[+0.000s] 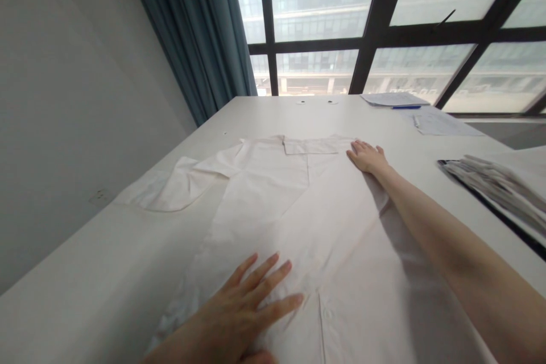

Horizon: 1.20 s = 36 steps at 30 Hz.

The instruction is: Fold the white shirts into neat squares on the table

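Observation:
A white garment (264, 193) with a collar band at its far end lies spread over the white table, one sleeve stretched out to the left. My left hand (243, 301) is over the lower front of the garment, fingers spread, holding nothing, beside the front opening. Farther off, my right hand (365, 156) rests at the garment's far right shoulder, fingers extended with small gaps between them. The cloth on the right side is partly hidden beneath my right forearm.
On the white table (264, 116), papers (394, 99) and a blue pen (406, 107) lie at the far right. A stack of folded cloth or sheets (503, 182) sits nearer on the right. A blue curtain (205, 23) and windows stand behind; a wall is at left.

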Available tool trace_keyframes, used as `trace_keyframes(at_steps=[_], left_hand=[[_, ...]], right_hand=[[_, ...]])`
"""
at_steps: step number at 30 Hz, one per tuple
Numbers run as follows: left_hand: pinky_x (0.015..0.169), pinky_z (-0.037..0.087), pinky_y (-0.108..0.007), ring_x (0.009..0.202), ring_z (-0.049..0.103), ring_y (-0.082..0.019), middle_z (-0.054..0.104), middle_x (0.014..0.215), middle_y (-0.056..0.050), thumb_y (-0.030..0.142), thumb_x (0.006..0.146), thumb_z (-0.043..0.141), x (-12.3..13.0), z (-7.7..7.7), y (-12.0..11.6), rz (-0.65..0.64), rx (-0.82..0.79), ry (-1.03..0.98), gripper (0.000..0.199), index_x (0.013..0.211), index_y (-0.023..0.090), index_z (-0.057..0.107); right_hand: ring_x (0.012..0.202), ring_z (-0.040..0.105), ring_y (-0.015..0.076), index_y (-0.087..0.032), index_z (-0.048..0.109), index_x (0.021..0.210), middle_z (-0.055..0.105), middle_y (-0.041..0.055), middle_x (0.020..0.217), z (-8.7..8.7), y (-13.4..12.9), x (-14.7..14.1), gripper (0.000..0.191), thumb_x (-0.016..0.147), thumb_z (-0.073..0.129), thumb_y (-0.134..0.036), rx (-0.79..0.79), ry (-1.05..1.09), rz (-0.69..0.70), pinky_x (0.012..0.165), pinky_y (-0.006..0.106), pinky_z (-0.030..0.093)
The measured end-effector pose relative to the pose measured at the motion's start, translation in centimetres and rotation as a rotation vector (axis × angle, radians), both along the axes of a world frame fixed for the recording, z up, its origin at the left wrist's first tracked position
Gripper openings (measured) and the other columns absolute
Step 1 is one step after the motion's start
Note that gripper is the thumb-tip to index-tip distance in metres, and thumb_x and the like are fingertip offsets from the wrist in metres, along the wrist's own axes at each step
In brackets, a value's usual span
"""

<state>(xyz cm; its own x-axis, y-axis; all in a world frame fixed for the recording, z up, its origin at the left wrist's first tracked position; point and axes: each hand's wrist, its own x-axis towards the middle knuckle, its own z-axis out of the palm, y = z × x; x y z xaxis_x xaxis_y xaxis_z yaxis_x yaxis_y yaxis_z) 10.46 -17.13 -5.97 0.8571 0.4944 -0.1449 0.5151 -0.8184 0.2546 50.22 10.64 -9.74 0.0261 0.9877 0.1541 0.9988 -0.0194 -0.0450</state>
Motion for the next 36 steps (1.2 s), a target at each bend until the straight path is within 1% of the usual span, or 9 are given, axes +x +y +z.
trace_keyframes(at_steps=[5, 8, 12, 16, 18, 23, 29, 33, 36], left_hand=[[0.116, 0.021, -0.056, 0.146, 0.018, -0.03, 0.019, 0.16, -0.004, 0.06, 0.09, 0.047, -0.1, -0.1, 0.1, 0.016, -0.013, -0.057, 0.072, 0.152, 0.034, 0.019], [0.118, 0.024, -0.046, 0.144, 0.026, -0.023, 0.03, 0.156, -0.002, 0.044, 0.097, 0.042, -0.2, -0.7, 0.4, 0.067, 0.026, -0.11, 0.058, 0.151, 0.03, 0.023], [0.116, 0.03, -0.038, 0.14, 0.034, -0.017, 0.04, 0.151, -0.004, 0.023, 0.099, 0.035, -0.6, -1.9, 1.0, 0.213, 0.194, -0.126, 0.048, 0.147, 0.023, 0.033], [0.114, 0.031, -0.04, 0.141, 0.033, -0.023, 0.035, 0.153, -0.01, 0.037, 0.098, 0.041, -1.0, -2.7, 1.0, 0.27, 0.378, -0.08, 0.059, 0.151, 0.017, 0.024], [0.114, 0.029, -0.04, 0.142, 0.032, -0.024, 0.033, 0.154, -0.011, 0.04, 0.099, 0.039, -1.2, -2.8, 0.8, 0.259, 0.449, -0.06, 0.064, 0.153, 0.016, 0.016], [0.115, 0.026, -0.04, 0.143, 0.028, -0.024, 0.031, 0.155, -0.011, 0.041, 0.1, 0.036, -1.3, -3.1, 0.4, 0.235, 0.5, -0.038, 0.066, 0.155, 0.018, 0.008], [0.114, 0.027, -0.045, 0.144, 0.025, -0.025, 0.027, 0.157, -0.008, 0.042, 0.101, 0.034, -1.4, -2.5, 0.2, 0.256, 0.393, -0.009, 0.057, 0.153, 0.028, 0.018], [0.117, 0.021, -0.049, 0.145, 0.023, -0.026, 0.026, 0.158, -0.006, 0.038, 0.101, 0.036, -1.2, -1.7, 0.3, 0.235, 0.345, -0.05, 0.052, 0.151, 0.033, 0.024], [0.119, 0.018, -0.048, 0.145, 0.023, -0.023, 0.027, 0.158, -0.002, 0.031, 0.101, 0.036, -0.7, -1.0, 0.3, 0.154, 0.266, -0.086, 0.049, 0.15, 0.034, 0.028]], right_hand=[[0.129, 0.044, 0.0319, -0.01, 0.06, 0.122, 0.056, 0.0194, 0.134, 1.3, -2.0, -2.0, 0.043, 0.094, 0.03, -0.022, 0.179, -0.08, 0.133, 0.111, 0.058, 0.016], [0.13, 0.042, 0.0286, -0.015, 0.06, 0.122, 0.055, 0.0147, 0.137, 2.1, -4.4, -4.9, 0.04, 0.091, 0.035, -0.016, 0.23, -0.116, 0.278, 0.113, 0.051, 0.018], [0.125, 0.05, 0.0255, -0.017, 0.06, 0.123, 0.057, 0.0131, 0.134, 2.6, -10.5, -10.3, 0.039, 0.091, 0.038, -0.018, 0.227, -0.009, 0.534, 0.111, 0.049, 0.025], [0.126, 0.05, 0.0213, -0.02, 0.058, 0.127, 0.058, 0.0093, 0.136, 2.6, -18.1, -14.6, 0.038, 0.092, 0.043, -0.024, 0.05, 0.188, 0.878, 0.11, 0.044, 0.03], [0.133, 0.044, 0.0221, -0.02, 0.053, 0.134, 0.053, 0.0087, 0.142, 2.3, -20.5, -15.3, 0.043, 0.094, 0.042, -0.028, -0.013, 0.233, 0.926, 0.112, 0.045, 0.029], [0.143, 0.028, 0.0241, -0.028, 0.034, 0.149, 0.035, 0.0046, 0.154, 1.4, -20.5, -12.6, 0.052, 0.099, 0.035, -0.043, -0.092, 0.177, 0.84, 0.114, 0.052, 0.022], [0.145, 0.023, 0.0239, -0.03, 0.025, 0.152, 0.027, 0.0021, 0.157, 0.5, -16.6, -5.0, 0.058, 0.099, 0.025, -0.053, -0.101, 0.055, 0.501, 0.115, 0.053, 0.022], [0.141, 0.031, 0.0289, -0.023, 0.037, 0.147, 0.035, 0.0089, 0.154, 0.2, -15.8, -1.3, 0.056, 0.098, 0.03, -0.047, -0.038, -0.004, 0.241, 0.112, 0.057, 0.026], [0.139, 0.035, 0.0303, -0.019, 0.045, 0.142, 0.041, 0.0143, 0.15, 0.7, -17.3, -1.6, 0.051, 0.097, 0.032, -0.041, 0.055, -0.016, 0.239, 0.111, 0.057, 0.027]])
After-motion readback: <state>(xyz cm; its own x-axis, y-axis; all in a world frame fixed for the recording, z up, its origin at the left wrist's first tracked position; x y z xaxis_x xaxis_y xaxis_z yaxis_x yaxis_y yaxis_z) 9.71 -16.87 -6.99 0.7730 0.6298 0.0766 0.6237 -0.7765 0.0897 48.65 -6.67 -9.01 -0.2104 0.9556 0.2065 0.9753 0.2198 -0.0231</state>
